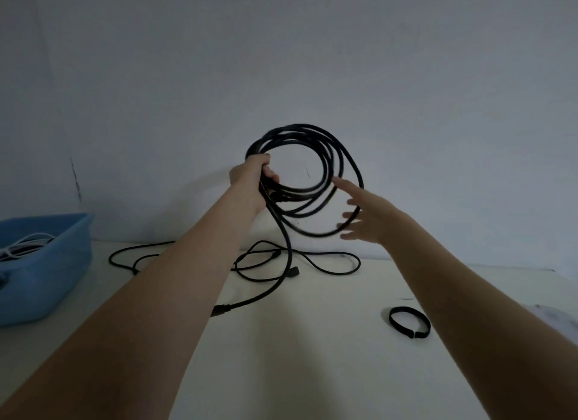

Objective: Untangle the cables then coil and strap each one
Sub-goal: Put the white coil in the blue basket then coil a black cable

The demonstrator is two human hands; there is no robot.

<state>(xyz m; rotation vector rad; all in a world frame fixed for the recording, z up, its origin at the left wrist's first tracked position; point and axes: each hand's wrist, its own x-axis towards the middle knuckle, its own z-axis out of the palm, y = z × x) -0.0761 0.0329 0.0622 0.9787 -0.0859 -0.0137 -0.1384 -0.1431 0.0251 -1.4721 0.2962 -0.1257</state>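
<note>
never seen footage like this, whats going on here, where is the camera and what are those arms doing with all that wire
There is no machine here. The single picture comes from a camera worn on a person's head, looking forward and down, so the two bare arms reaching out are the wearer's own.

The left hand grips a coil of black cable held up in front of the wall. The right hand is open, its fingers spread at the coil's lower right edge; the blur hides whether they touch it. The cable's loose tail hangs down to the pale table, ending in a plug.

Behind it a thinner black cable lies in loose loops. A black strap, curled into a ring, lies near the right arm. A blue bin on the left holds white cables.
</note>
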